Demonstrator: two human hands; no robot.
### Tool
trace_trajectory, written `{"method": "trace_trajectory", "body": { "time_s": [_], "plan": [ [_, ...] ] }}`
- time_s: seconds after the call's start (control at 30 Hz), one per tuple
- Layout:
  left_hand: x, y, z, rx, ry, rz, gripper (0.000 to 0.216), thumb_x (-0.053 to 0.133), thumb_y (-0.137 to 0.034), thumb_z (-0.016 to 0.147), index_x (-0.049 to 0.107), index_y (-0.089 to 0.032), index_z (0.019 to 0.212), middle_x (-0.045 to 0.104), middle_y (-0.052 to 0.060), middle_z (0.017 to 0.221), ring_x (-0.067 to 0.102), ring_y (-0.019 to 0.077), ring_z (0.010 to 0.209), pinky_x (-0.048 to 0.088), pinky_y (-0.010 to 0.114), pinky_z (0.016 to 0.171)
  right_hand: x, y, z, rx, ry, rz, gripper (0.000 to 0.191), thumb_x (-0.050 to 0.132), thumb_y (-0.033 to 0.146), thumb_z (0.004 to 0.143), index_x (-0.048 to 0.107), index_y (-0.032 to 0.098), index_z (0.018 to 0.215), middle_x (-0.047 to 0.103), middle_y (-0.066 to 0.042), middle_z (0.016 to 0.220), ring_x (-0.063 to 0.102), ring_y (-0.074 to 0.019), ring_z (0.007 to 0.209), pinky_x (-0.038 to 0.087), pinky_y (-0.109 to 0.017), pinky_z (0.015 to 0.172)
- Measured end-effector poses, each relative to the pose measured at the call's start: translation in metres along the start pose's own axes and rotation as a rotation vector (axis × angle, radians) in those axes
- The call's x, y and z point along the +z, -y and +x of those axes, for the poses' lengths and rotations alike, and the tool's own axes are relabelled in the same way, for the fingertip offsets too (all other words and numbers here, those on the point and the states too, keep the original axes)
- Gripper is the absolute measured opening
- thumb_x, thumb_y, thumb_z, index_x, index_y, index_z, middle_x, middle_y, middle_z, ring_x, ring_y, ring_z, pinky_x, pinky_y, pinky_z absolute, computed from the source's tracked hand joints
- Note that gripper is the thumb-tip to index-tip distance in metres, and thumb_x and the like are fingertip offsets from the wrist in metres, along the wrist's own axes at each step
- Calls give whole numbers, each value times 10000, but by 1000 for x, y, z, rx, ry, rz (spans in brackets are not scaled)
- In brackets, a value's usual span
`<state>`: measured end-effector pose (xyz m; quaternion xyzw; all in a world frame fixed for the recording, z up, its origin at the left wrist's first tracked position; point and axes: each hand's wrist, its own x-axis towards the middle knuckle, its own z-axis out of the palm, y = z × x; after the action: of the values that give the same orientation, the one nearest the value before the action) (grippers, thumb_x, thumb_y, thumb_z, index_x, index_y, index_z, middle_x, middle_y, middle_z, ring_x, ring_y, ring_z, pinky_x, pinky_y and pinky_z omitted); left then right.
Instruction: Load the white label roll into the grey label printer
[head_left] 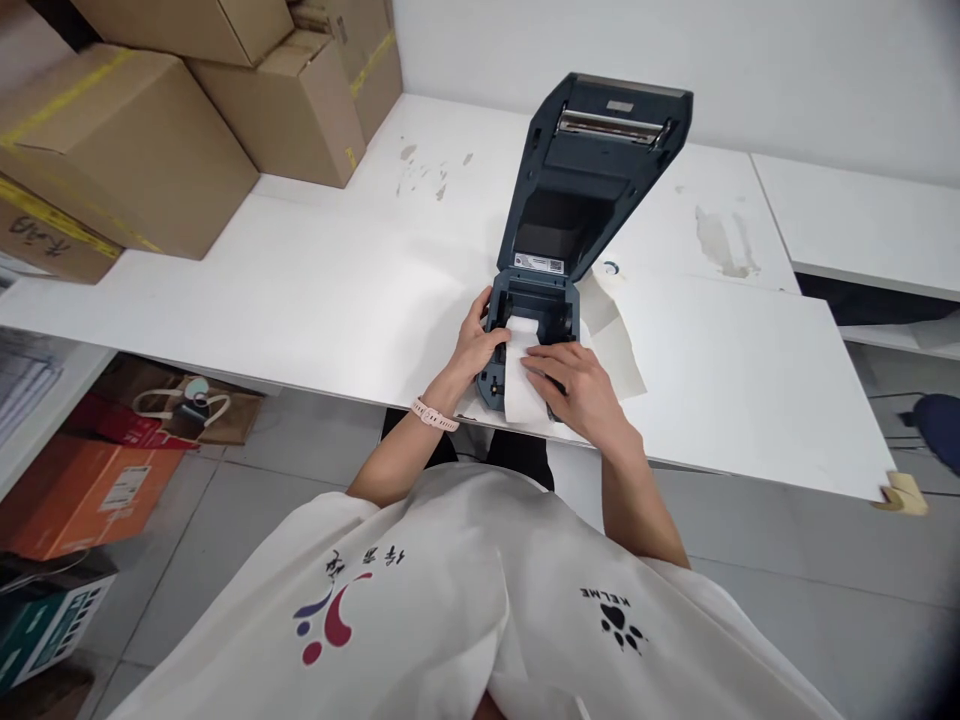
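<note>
A dark label printer stands near the table's front edge with its lid tipped up and back. Inside its base, a white strip of label paper runs from the roll toward me and over the front. My left hand grips the printer's left side, its thumb over the rim by the paper and its fingers around the outer wall. Over the front right of the base, my right hand has bent fingers on the paper strip; its thumb is hidden. A loose sheet of backing paper lies to the printer's right.
Cardboard boxes are stacked at the back left of the white table. A small roll sits behind the loose sheet. An orange box and bags are on the floor at left. Torn tape covers the right front corner.
</note>
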<state>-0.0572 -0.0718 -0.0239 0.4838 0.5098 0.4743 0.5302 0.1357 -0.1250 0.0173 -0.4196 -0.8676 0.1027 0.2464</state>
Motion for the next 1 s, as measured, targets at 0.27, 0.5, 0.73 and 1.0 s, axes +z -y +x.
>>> {"method": "trace_trajectory", "body": {
  "time_s": [0.27,0.5,0.73,1.0],
  "plan": [
    [-1,-3,-1,-7,32,-24,894,618,-230,766,279,-263,1593,332,65,1699,383,289,1530,372,423,1230,10,6,-22,37,-77,36,286,504,234,1049,725,234,1230,710,-70,1379,626,-309,1263,536,-541,994],
    [-2,1,1,-19,78,-27,938,669,-303,782,228,-306,1610,319,63,1704,397,304,1521,391,461,1215,9,9,-27,71,-59,80,297,523,300,1048,694,259,1287,668,-65,1440,546,-318,1394,484,-578,1111],
    [-2,-1,0,-40,83,-51,987,702,-312,767,211,-332,1622,312,64,1709,412,323,1508,420,485,1191,9,6,-34,107,-28,118,322,544,379,1038,698,261,1295,554,-87,1561,442,-341,1494,420,-607,1187],
    [-3,-2,0,-44,97,-15,1015,731,-321,775,186,-347,1631,290,54,1718,353,313,1550,376,493,1231,11,2,-42,214,-3,251,341,543,448,1034,673,357,1336,307,23,1716,241,-310,1604,357,-599,1246]
  ]
}}
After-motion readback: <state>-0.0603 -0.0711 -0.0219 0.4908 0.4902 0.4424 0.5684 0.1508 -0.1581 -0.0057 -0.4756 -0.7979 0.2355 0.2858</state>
